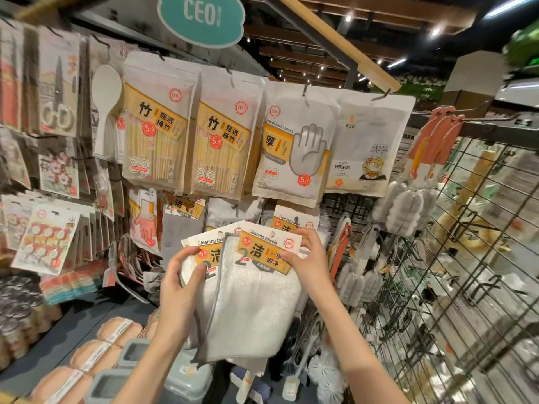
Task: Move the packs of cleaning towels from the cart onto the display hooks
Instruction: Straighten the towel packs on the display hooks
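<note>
I hold a fanned stack of cleaning towel packs in front of the display. The front pack (256, 293) is a white cloth with grey trim and an orange-and-white header card. My right hand (309, 258) pinches that card at its right edge. My left hand (180, 275) grips the packs behind (201, 252) at their left side. More cleaning towel packs (291, 221) hang on a hook just behind and above my hands. The hook itself is hidden by the cards.
Bamboo chopstick packs (157, 126) and disposable glove packs (294, 144) hang above. Bottle brushes (408, 205) hang to the right on a black wire grid (466, 228). Sponges (116, 333) and grey containers (131, 354) lie on the shelf below left.
</note>
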Tool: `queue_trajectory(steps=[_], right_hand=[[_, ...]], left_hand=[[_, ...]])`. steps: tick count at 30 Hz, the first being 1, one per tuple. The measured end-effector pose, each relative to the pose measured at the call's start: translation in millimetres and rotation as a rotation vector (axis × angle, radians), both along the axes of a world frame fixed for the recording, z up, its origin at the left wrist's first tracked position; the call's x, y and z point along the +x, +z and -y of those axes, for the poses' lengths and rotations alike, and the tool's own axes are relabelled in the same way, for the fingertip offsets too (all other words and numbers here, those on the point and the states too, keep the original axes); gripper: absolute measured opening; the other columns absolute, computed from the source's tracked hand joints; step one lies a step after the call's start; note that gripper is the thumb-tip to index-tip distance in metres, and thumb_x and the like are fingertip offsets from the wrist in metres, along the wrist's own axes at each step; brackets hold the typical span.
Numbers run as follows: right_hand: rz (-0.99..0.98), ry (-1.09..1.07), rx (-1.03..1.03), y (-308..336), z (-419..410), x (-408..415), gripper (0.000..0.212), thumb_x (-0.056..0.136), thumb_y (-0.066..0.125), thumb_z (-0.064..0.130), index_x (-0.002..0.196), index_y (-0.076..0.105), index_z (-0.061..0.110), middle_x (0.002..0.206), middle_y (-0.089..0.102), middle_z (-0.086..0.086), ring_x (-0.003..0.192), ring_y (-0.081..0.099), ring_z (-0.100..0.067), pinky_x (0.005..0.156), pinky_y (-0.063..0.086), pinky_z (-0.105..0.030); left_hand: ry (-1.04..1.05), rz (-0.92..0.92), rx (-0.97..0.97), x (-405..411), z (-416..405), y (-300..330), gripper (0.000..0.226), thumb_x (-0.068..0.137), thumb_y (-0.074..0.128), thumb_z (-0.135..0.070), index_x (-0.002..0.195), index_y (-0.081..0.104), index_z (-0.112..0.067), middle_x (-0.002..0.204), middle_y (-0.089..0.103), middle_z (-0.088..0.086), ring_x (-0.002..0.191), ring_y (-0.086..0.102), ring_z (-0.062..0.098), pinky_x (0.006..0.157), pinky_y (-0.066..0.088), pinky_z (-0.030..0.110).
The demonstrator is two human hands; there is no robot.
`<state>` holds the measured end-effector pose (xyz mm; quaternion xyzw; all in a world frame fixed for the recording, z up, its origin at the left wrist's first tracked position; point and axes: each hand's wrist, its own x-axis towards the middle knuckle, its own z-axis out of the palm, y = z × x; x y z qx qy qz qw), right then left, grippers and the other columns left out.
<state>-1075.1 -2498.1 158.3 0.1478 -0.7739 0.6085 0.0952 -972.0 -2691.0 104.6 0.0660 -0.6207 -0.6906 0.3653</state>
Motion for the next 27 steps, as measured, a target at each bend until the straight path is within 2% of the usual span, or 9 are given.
queue_trajectory(steps=[2, 4, 8, 13, 15, 19, 21, 24, 27], right_hand=[[-0.015, -0.028, -0.012, -0.1, -4.9, -6.6, 0.044, 0.079, 0.070, -0.003, 0.106, 0.053, 0.027, 0.107, 0.056, 0.012, 0.098, 0.056, -0.008, 0.077, 0.053, -0.028], [-0.039, -0.056, -0.028, 0.7, -10.0, -15.0, 0.043, 0.079, 0.068, -0.004, 0.105, 0.053, 0.027, 0.112, 0.057, 0.005, 0.102, 0.055, -0.011, 0.076, 0.053, -0.029], [-0.035, -0.133, -0.037, 2.9, -17.9, -36.3, 0.041, 0.081, 0.066, -0.004, 0.106, 0.053, 0.025, 0.107, 0.057, -0.001, 0.097, 0.057, -0.013, 0.075, 0.055, -0.036], [-0.065, -0.215, -0.016, -2.6, -21.7, -57.3, 0.041, 0.082, 0.065, -0.004, 0.102, 0.052, 0.029, 0.100, 0.057, 0.006, 0.079, 0.056, 0.004, 0.058, 0.048, -0.016], [-0.073, -0.244, -0.009, -8.3, -22.8, -62.5, 0.043, 0.082, 0.065, -0.005, 0.095, 0.051, 0.033, 0.094, 0.058, 0.011, 0.076, 0.057, 0.011, 0.053, 0.047, -0.010], [-0.060, -0.298, 0.031, -16.1, -22.1, -70.6, 0.042, 0.084, 0.063, -0.003, 0.099, 0.051, 0.035, 0.090, 0.057, 0.018, 0.074, 0.056, 0.008, 0.061, 0.053, -0.024], [-0.084, -0.306, 0.064, -17.7, -19.4, -74.4, 0.041, 0.084, 0.062, -0.003, 0.104, 0.052, 0.031, 0.095, 0.057, 0.019, 0.077, 0.054, 0.008, 0.058, 0.048, -0.020], [-0.128, -0.331, 0.140, -20.4, -13.8, -75.3, 0.040, 0.084, 0.062, -0.001, 0.100, 0.049, 0.033, 0.097, 0.056, 0.019, 0.077, 0.052, 0.001, 0.054, 0.039, -0.016], [-0.152, -0.349, 0.161, -24.3, -9.5, -79.0, 0.035, 0.084, 0.060, -0.003, 0.092, 0.050, 0.030, 0.093, 0.055, 0.021, 0.080, 0.050, -0.005, 0.053, 0.034, -0.016]], left_hand=[[-0.003, -0.008, 0.023, -2.9, -0.3, -0.2, 0.026, 0.091, 0.059, -0.005, 0.113, 0.059, -0.018, 0.112, 0.064, -0.006, 0.094, 0.062, -0.002, 0.079, 0.048, 0.013], [-0.008, -0.013, 0.037, -5.9, -0.4, -0.4, 0.025, 0.091, 0.057, -0.002, 0.112, 0.059, -0.016, 0.111, 0.064, -0.005, 0.089, 0.064, -0.005, 0.073, 0.049, 0.008], [-0.012, -0.023, 0.054, -12.7, 1.3, -0.3, 0.025, 0.092, 0.057, -0.003, 0.111, 0.059, -0.019, 0.113, 0.064, -0.005, 0.091, 0.065, 0.000, 0.074, 0.051, 0.010], [-0.017, -0.022, 0.059, -20.5, 3.4, -1.8, 0.027, 0.092, 0.058, -0.006, 0.106, 0.061, -0.028, 0.109, 0.066, -0.010, 0.097, 0.065, 0.012, 0.074, 0.051, 0.012], [-0.014, -0.012, 0.064, -22.5, 5.6, -3.9, 0.027, 0.092, 0.058, -0.006, 0.106, 0.061, -0.028, 0.110, 0.066, -0.010, 0.100, 0.065, 0.014, 0.077, 0.052, 0.018], [0.008, 0.017, 0.060, -26.2, 8.0, -6.5, 0.026, 0.092, 0.058, -0.006, 0.108, 0.061, -0.026, 0.112, 0.065, -0.011, 0.100, 0.065, 0.015, 0.077, 0.050, 0.024], [0.023, 0.022, 0.056, -28.0, 8.3, -5.9, 0.025, 0.092, 0.057, -0.005, 0.111, 0.061, -0.022, 0.113, 0.064, -0.011, 0.098, 0.065, 0.007, 0.074, 0.051, 0.015], [0.054, 0.024, -0.002, -30.2, 9.0, -5.4, 0.025, 0.092, 0.057, -0.002, 0.113, 0.061, -0.015, 0.113, 0.061, -0.012, 0.092, 0.057, -0.017, 0.071, 0.042, 0.000], [0.063, 0.024, -0.019, -32.1, 11.1, -6.3, 0.026, 0.091, 0.057, 0.000, 0.114, 0.061, -0.012, 0.115, 0.059, -0.009, 0.091, 0.054, -0.022, 0.073, 0.040, -0.002]])
